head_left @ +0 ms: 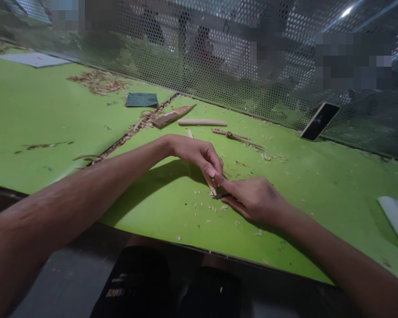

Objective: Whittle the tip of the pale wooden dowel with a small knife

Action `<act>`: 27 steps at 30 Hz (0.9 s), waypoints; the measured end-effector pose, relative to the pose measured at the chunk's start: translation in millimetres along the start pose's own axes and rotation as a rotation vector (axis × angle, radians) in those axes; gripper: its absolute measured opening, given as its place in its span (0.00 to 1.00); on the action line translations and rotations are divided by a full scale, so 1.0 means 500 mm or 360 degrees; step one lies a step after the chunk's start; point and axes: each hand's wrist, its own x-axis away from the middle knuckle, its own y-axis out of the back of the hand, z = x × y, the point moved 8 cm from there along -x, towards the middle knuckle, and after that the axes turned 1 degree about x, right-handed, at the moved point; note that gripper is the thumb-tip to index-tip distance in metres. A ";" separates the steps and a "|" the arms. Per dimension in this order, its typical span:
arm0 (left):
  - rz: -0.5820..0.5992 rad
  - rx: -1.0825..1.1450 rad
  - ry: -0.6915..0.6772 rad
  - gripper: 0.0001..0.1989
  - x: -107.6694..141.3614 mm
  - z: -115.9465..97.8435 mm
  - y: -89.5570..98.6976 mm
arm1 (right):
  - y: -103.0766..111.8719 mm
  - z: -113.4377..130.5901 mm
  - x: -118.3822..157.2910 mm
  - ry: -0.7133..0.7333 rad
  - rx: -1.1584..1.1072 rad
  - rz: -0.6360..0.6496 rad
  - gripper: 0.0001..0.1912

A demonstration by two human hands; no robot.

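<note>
My left hand (199, 152) is closed around a thin pale wooden stick (211, 184), whose lower end points down to the green tabletop and whose other end shows behind the hand. My right hand (257, 196) is closed on what looks like a small knife (219, 195); only its dark narrow tip shows, beside the stick's lower end, and the handle is hidden in the palm. The right thumb or forefinger meets the left fingertips at the stick. Small pale wood shavings (212, 208) lie under and around both hands.
Beyond my hands lie a pale wooden strip (202, 123), a pointed brown wood piece (174, 115), a jointed wooden piece (237, 136) and a dark green sheet (142, 100). A phone (321, 122) leans against the perforated metal screen (199, 57). A white object (396, 218) lies right.
</note>
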 end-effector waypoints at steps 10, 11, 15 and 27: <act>-0.0071 0.0059 0.0013 0.16 -0.009 -0.002 -0.004 | 0.001 0.009 -0.001 0.0104 0.0196 -0.0044 0.20; -0.0073 0.0054 -0.0006 0.15 -0.009 -0.004 -0.004 | 0.002 0.011 0.000 0.0116 0.0205 -0.0061 0.19; -0.0047 0.0059 -0.0069 0.12 -0.007 -0.007 -0.004 | 0.003 0.012 0.001 0.0129 0.0191 -0.0095 0.19; -0.0134 0.0185 -0.0053 0.14 0.001 0.008 0.012 | -0.002 0.007 0.002 0.0086 0.0163 -0.0118 0.22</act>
